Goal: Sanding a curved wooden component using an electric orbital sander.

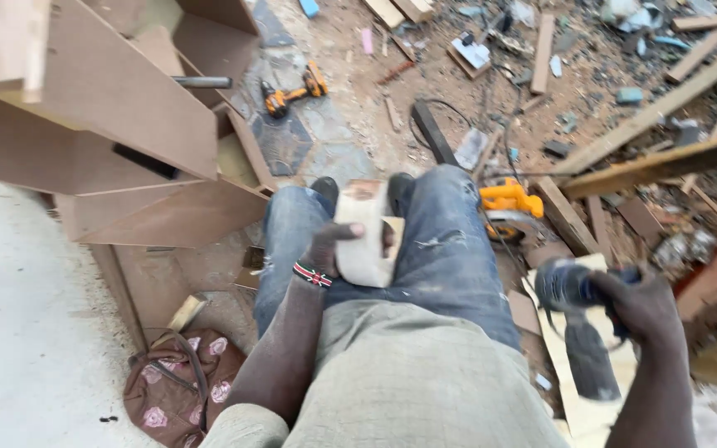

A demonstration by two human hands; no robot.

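A seated person in worn blue jeans [450, 241] works amid the debris of a carpentry site, both hands occupied. The left hand [332, 253] is closed around a pale wooden block [364, 236] resting on the lap between the thighs, thumb hooked over its near face and fingers wrapped behind it; a beaded wristband [312, 275] circles the wrist. The block stands with its long axis running from about six o'clock to twelve o'clock, its far end pointing toward the dark shoes [325, 187] and showing a darker, reddish patch.

The right hand [641, 303] is shut firmly on a dark handheld power tool [578, 319], blurred in the frame, held out to the side above a pale offcut board [591, 390]. From the block, the tool lies at roughly four o'clock, well apart from it, with its body trailing down toward six o'clock. Which face of the tool is turned to the wood cannot be told through the blur.

The block sits squarely in the left hand's hold and is far nearer to that hand than to the right.

Around the person: brown plywood cabinet panels [126, 124] at ten o'clock, an orange cordless drill [292, 93] at twelve o'clock on patterned flooring, a yellow power tool [509, 203] just beside the right knee, a floral brown bag [180, 386] at seven o'clock, and loose timber lengths [657, 112] at two o'clock.
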